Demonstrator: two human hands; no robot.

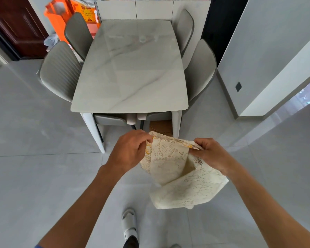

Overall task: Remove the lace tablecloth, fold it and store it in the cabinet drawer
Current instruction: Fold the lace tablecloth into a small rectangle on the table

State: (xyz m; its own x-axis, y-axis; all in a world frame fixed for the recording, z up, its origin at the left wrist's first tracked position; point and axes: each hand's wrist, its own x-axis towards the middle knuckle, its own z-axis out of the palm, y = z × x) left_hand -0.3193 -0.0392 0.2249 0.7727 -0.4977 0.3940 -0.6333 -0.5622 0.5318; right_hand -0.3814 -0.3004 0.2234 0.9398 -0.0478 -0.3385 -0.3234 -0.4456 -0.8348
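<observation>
1. Grey tiles are shining all around you, and the table (129, 68) ahead is standing bare, its pale marbled top glossy and round-cornered, so the cloth is already off.
2. You are holding the cloth (177, 174) in the air just in front of the table's near edge, above the floor and your white slipper (130, 223).
3. Your left hand (131, 149) is pinching the cloth's upper left corner between thumb and fingers; your right hand (211, 153) is pinching the upper right corner the same way.
4. You are judging it as part-folded: several layers are hanging together in a loose, uneven bundle, with one flap drooping lower right, so the folding is not finished.
5. Look at the material: cream openwork lace, soft and limp, with a leaf-like pattern and a yellow-gold trim showing along the top edge between your hands.
6. Padded grey chairs (61, 72) with ribbed backs are sitting tucked against both sides of the table.
7. What is remaining, going by this: squaring the folds, then stowing the cloth. A pale cabinet (150, 9) is standing beyond the table's far end; whether it has the drawer you cannot tell.
</observation>
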